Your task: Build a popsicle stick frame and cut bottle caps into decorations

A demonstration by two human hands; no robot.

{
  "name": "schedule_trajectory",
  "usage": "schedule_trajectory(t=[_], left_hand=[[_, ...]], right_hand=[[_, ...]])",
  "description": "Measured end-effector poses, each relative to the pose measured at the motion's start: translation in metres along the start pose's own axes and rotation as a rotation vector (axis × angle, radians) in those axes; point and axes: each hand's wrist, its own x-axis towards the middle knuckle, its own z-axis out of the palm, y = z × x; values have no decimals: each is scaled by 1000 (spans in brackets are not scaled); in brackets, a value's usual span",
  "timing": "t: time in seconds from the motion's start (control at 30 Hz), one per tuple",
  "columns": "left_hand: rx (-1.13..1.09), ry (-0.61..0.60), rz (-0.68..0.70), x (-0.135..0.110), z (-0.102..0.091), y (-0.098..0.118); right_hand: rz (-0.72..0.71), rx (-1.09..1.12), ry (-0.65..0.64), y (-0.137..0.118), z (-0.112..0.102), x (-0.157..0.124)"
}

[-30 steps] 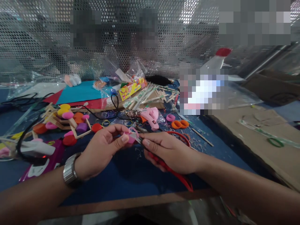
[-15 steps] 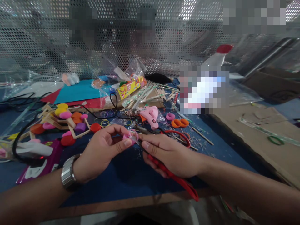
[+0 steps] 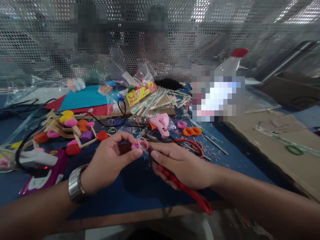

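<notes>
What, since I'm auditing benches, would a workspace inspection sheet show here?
Surface: dark-blue tabletop, littered with thin pale shreds.
Job's things: small pink plastic ring-shaped piece; red-handled metal tool, type unclear.
Hands: left hand pinches the piece; right hand grips the tool.
Clutter: pink plastic glue gun, two orange plastic rings.
Cables: thin black cable lies looped beyond the left hand.
Surroundings: grey perforated screen behind; brown flat cardboard, right.

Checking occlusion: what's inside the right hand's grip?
The right hand holds a red-handled tool, which sticks out below it. The stretch behind palm and fingers is covered and can't be seen.
</notes>
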Motion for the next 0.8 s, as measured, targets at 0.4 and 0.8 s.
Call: schedule_trajectory(t=[0.4, 0.8], left_hand=[[72, 13, 137, -4, 2, -2], [-47, -39, 101, -2, 0, -1]], right_hand=[[-8, -45, 24, 1, 3, -1], [-19, 38, 0, 1, -11, 4]])
